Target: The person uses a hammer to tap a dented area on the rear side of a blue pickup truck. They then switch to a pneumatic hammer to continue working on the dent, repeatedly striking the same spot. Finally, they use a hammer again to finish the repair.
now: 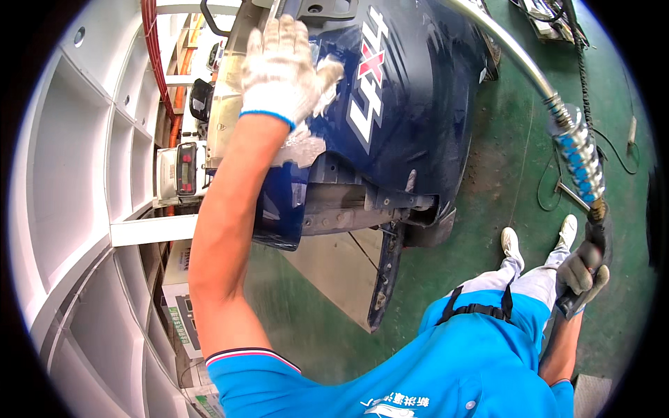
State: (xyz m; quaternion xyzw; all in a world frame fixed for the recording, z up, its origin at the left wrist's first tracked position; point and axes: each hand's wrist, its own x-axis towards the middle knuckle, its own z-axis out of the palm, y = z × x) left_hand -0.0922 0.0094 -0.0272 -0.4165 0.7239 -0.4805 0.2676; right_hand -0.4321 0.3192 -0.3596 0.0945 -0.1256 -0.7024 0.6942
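Observation:
My left hand [284, 70], in a white knitted glove with a blue cuff edge, lies with its fingers stretched out against a dark blue vehicle body panel [425, 104]. White, crumpled film-like material [303, 148] shows on the panel just under the wrist, and some more by the thumb. Large white and red lettering marks the panel to the right of this hand. Low at my right side, my right hand [584, 275], in a greyish glove, is wrapped round the black handle of a wand-like tool [512, 52]. Its long, curved silver tube has coiled sections and runs up past the panel.
White ribbed framework [70, 174] stands along the left, with red cables [150, 56] and a box [182, 306]. Below the panel hangs a flat, dark-edged piece [341, 272]. A thin cord [550, 202] lies on the green floor [481, 181] at right.

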